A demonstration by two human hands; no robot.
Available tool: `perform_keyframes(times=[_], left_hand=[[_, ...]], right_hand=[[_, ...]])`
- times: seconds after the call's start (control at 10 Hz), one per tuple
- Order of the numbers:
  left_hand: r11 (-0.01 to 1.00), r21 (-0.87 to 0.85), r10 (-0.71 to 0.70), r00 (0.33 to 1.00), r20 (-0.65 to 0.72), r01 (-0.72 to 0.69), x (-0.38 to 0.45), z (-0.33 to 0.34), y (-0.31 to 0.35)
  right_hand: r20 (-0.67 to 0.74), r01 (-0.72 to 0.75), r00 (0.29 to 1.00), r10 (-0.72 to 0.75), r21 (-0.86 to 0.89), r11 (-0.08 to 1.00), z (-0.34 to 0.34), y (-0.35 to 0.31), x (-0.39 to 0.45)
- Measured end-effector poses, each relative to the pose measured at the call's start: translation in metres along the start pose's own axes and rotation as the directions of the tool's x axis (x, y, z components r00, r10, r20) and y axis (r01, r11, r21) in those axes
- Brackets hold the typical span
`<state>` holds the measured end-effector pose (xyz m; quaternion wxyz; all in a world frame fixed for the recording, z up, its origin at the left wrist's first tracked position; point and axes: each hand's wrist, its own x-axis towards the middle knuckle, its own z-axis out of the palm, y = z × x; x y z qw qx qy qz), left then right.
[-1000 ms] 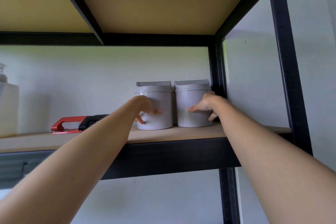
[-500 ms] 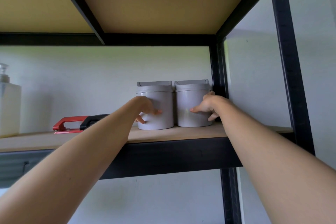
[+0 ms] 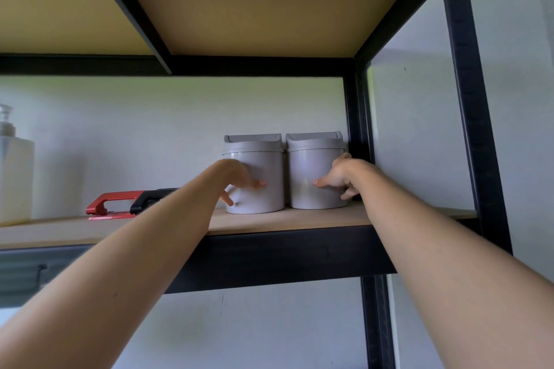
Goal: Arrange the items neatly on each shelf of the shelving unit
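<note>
At the far left edge of the frame a white bottle (image 3: pixel 13 180) stands on the shelf (image 3: pixel 299 219). A little to its right lies a red and black tool (image 3: pixel 126 204), flat on the board and well apart from the bottle; it seems not yet put in line. In the middle of the frame the left hand (image 3: pixel 236 180) holds the left bin (image 3: pixel 254 174), with thumb on its front and fingers curled round its side. Just beside it, almost touching, the right bin (image 3: pixel 314 171) stands close to the back right post (image 3: pixel 356 141), and the right hand (image 3: pixel 338 178) grips it in the same way. Both bins are upright and side by side, so this pair looks nearly finished. Other shelves are not visible.
</note>
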<state>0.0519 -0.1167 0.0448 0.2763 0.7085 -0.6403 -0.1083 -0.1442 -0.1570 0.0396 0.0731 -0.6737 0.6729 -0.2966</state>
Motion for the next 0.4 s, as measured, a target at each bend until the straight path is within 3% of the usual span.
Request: perform_keyframes(times=[0.3, 0.4], left_hand=[[0.989, 0.092, -0.115, 0.993, -0.005, 0.115, -0.018, -0.004, 0.003], [0.953, 0.277, -0.072, 0.980, -0.188, 0.123, -0.036, -0.011, 0.007]], right_hand=[[-0.043, -0.021, 0.999, 0.016, -0.124, 0.992, -0.003, 0.000, -0.018], [-0.178, -0.070, 0.983, 0.044, -0.145, 0.987, 0.000, 0.001, -0.023]])
